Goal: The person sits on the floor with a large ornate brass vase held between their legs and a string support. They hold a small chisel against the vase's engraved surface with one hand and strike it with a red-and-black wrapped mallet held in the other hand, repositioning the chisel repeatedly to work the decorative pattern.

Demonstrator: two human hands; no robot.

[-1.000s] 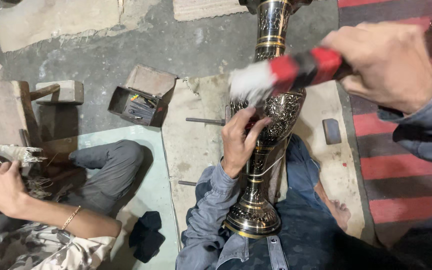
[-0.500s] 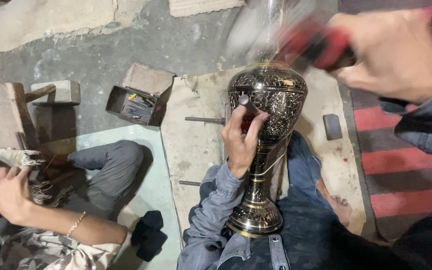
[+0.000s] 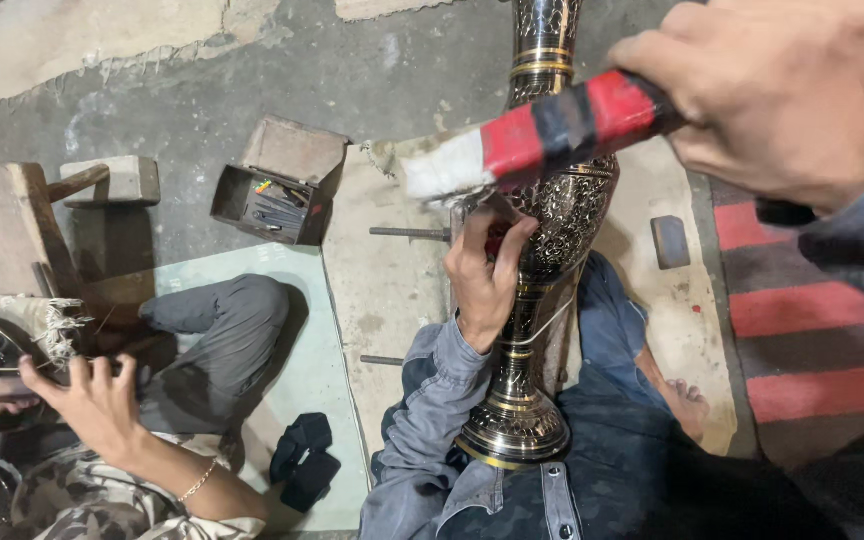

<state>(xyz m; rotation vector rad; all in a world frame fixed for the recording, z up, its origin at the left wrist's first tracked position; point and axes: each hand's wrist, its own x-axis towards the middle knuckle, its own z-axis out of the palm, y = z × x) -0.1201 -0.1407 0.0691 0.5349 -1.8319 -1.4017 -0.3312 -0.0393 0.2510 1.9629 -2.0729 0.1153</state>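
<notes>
Engraved metal vase [image 3: 552,215] upright on the person's lap, its neck once more visible at the top edge, unlike half a second earlier. Right hand [image 3: 782,95] clenched around red-and-black brush [image 3: 552,130], now lowered across the vase body. Left hand [image 3: 487,270] grips the belly, unchanged.

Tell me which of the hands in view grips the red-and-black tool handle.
The right hand at top right grips it. The left hand holds the engraved vase; the co-worker's hand is at lower left.
</notes>
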